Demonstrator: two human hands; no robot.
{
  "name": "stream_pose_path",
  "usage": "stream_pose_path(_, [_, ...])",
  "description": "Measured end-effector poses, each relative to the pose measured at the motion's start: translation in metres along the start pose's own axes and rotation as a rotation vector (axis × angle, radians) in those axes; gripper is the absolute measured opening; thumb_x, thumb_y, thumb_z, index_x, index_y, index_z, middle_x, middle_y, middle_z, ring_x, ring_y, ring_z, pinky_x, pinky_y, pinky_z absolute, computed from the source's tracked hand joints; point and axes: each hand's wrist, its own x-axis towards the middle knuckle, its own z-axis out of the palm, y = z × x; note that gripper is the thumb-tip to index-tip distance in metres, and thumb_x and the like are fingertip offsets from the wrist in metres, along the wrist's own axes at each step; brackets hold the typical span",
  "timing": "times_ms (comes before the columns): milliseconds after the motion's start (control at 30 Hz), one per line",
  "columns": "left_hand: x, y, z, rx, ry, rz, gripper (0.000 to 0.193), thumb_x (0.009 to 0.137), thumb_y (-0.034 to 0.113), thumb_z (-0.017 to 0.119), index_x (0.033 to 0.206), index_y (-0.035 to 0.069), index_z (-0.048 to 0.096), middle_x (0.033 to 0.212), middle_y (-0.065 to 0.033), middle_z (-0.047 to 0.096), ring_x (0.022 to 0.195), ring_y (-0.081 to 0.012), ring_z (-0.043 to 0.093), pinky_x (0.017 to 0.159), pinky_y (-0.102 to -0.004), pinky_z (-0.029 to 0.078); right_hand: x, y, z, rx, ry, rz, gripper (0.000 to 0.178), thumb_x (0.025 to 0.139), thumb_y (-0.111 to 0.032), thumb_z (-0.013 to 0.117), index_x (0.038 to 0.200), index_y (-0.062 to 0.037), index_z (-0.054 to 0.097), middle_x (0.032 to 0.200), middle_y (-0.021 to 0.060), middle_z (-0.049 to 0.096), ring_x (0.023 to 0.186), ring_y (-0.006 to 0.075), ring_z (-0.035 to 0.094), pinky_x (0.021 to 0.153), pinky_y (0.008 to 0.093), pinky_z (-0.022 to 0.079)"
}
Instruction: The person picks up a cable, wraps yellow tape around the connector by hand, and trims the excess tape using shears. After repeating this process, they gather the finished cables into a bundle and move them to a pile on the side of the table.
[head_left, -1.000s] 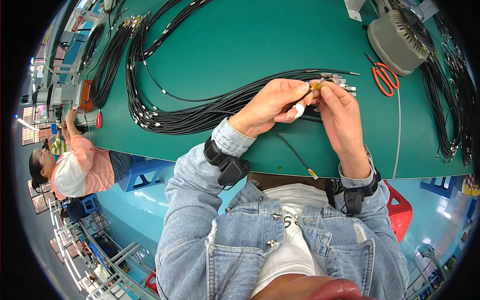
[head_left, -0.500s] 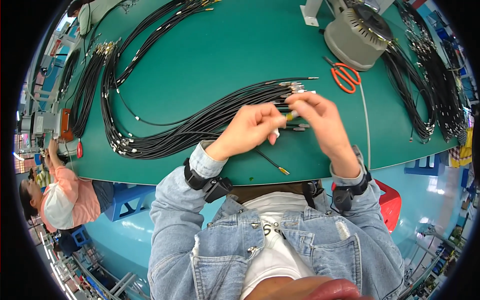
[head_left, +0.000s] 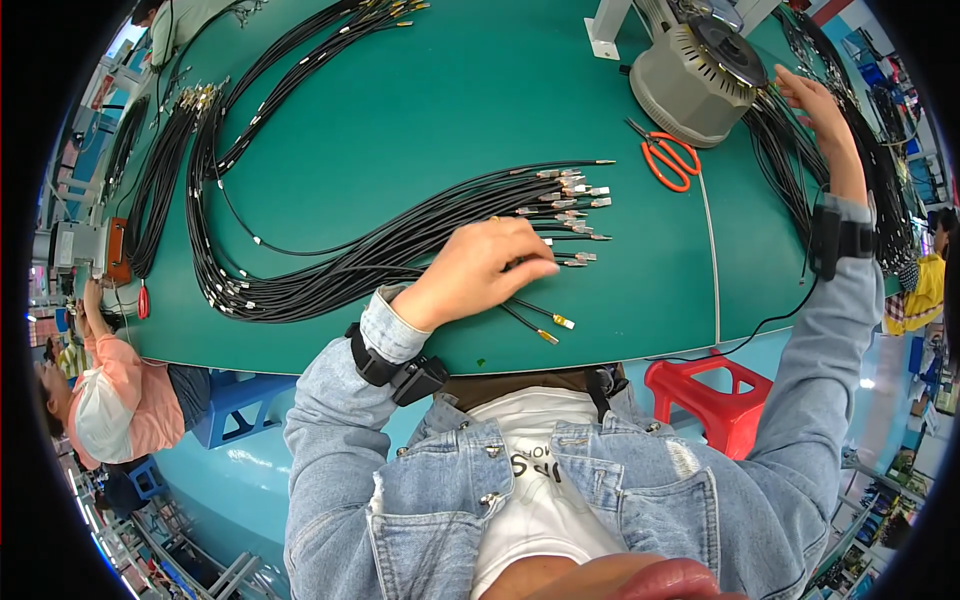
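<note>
My left hand [head_left: 483, 268] rests over the right part of a thick bundle of black cables [head_left: 340, 262], its fingers loosely curled and the thumb apart from them. Whether a cable lies under the fingertips is hidden. Metal and clear-sleeved connector ends [head_left: 568, 205] fan out just beyond this hand. Below it, two cable ends stick out toward the table's near edge, one with a yellow band and white tip [head_left: 562, 321]. Far to the right, my right hand [head_left: 815, 105] reaches beside a grey round machine [head_left: 690, 85] with a black top, fingers stretched out near its rim.
Orange-handled scissors [head_left: 668, 160] lie on the green table [head_left: 470, 80] before the machine. More black cables [head_left: 785, 160] hang at the right, others [head_left: 175, 180] at the left. A red stool [head_left: 710, 400] stands below the table edge. Another person [head_left: 130, 400] works at the left.
My hands have parted: the right has swung far right to the machine, and the left has lowered onto the bundle. A second cable end now lies below the left hand. The view has shifted slightly.
</note>
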Motion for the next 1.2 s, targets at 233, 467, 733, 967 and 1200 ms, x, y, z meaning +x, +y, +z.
stream_pose_path(233, [-0.012, 0.001, -0.009, -0.022, 0.126, -0.167, 0.01, 0.079, 0.013, 0.063, 0.08, 0.003, 0.062, 0.075, -0.0083, 0.06, 0.066, -0.0245, 0.057, 0.058, -0.0328, 0.046, 0.119, 0.091, -0.007, -1.991, 1.527, -1.37, 0.029, 0.077, -0.043, 0.064, 0.09, -0.0168, 0.062, 0.08, -0.0091, 0.053, 0.074, 0.0035, 0.044, 0.073, 0.0263, 0.031])
stream_pose_path(467, [-0.008, -0.005, -0.015, 0.027, 0.199, -0.219, 0.01, 0.079, 0.013, 0.063, 0.081, 0.004, 0.062, 0.074, -0.0077, 0.059, 0.065, -0.0239, 0.056, 0.059, -0.0331, 0.045, 0.087, 0.073, 0.003, -1.904, 1.336, -1.412, 0.025, 0.079, -0.037, 0.064, 0.094, -0.0171, 0.063, 0.086, -0.0084, 0.055, 0.079, 0.0046, 0.045, 0.077, 0.0246, 0.03])
stream_pose_path(733, [-0.009, -0.018, -0.015, 0.376, 0.299, -0.181, 0.011, 0.076, 0.014, 0.065, 0.082, 0.006, 0.061, 0.077, -0.0063, 0.055, 0.074, -0.0237, 0.053, 0.066, -0.0362, 0.043, 0.165, 0.134, -0.033, -1.762, 0.719, -1.77, 0.024, 0.086, -0.028, 0.058, 0.1, -0.0091, 0.062, 0.099, -0.0032, 0.059, 0.094, 0.0079, 0.049, 0.086, 0.0248, 0.032])
stream_pose_path(967, [0.002, -0.02, -0.013, 0.49, 0.183, -0.176, 0.013, 0.075, 0.011, 0.066, 0.083, 0.005, 0.058, 0.077, -0.0066, 0.053, 0.077, -0.0251, 0.052, 0.067, -0.0356, 0.044, 0.288, 0.171, -0.139, -1.817, 0.243, -1.469, 0.017, 0.087, -0.017, 0.055, 0.095, -0.0028, 0.06, 0.094, 0.0024, 0.059, 0.09, 0.0104, 0.05, 0.083, 0.0264, 0.036])
stream_pose_path(1200, [0.019, -0.024, -0.007, 0.11, 0.235, -0.251, 0.011, 0.079, 0.009, 0.063, 0.083, 0.001, 0.056, 0.074, -0.0057, 0.055, 0.066, -0.0162, 0.053, 0.059, -0.0281, 0.044, 0.341, 0.179, -0.193, -1.59, 0.281, -1.477, 0.011, 0.087, -0.014, 0.056, 0.089, -0.0036, 0.058, 0.092, 0.0037, 0.057, 0.089, 0.0111, 0.049, 0.082, 0.0268, 0.036])
